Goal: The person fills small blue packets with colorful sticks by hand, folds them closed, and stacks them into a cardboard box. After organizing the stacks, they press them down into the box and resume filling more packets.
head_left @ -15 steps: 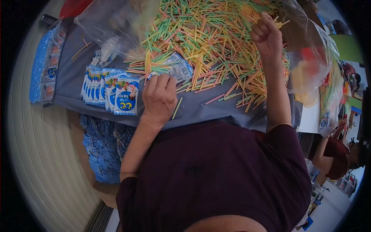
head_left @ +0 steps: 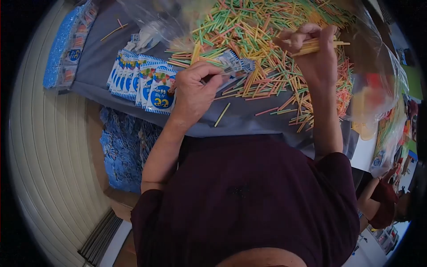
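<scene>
My left hand (head_left: pixel 198 91) is closed in a pinch at the near end of a small clear-and-blue packet (head_left: pixel 233 64), which lies against the heap of sticks. In my right hand (head_left: pixel 316 55) is a small bundle of thin yellow sticks (head_left: pixel 311 46), held crosswise between thumb and fingers above the right side of the heap. The heap of thin pastel sticks (head_left: pixel 253 40) is green, yellow, pink and orange. Left of my left hand, a fanned row of blue-and-white printed packets (head_left: pixel 161 94) lies overlapping on the grey cloth.
Clear plastic sheeting (head_left: pixel 171 22) lies over the heap's left side, with more plastic (head_left: pixel 384 84) at the right. A strip of joined blue packets (head_left: pixel 66 53) rests at the far left. Blue patterned material (head_left: pixel 122 151) sits below the table edge. Another person (head_left: pixel 378 204) is at the right.
My right hand has turned and its fingers have loosened, showing the yellow sticks more fully. My left hand has shifted slightly up and right beside the packet. The whole view has tilted.
</scene>
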A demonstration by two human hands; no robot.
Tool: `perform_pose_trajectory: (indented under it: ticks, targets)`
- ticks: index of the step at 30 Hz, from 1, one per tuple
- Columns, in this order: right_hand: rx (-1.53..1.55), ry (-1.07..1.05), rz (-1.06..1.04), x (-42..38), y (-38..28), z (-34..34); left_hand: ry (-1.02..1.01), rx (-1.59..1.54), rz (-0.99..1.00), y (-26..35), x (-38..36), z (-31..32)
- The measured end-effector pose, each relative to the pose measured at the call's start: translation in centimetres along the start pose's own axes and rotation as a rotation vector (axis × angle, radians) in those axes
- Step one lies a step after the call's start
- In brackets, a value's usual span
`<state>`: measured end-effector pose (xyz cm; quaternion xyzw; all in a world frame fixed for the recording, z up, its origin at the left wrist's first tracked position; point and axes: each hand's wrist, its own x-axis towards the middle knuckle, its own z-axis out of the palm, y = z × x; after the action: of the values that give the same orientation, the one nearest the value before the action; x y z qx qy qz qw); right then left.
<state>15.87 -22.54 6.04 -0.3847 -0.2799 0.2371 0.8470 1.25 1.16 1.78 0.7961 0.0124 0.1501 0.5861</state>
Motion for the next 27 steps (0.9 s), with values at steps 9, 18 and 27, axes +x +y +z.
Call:
perform_pose_trajectory:
  ticks: [9, 18, 27]
  targets:
    - [-0.699, -0.112, 0.12, 1.8, 1.9, 6.5, 0.096, -0.292, 0.16, 0.7, 1.5, 1.8]
    - [-1.005, -0.19, 0.002, 1.4, 1.1, 6.5, 0.043, -0.413, 0.148, 0.6, 1.9, 2.9]
    - [-0.794, -0.035, -0.018, 2.2, 0.6, 6.5, -0.085, -0.827, -0.123, -0.7, 2.1, 3.8]
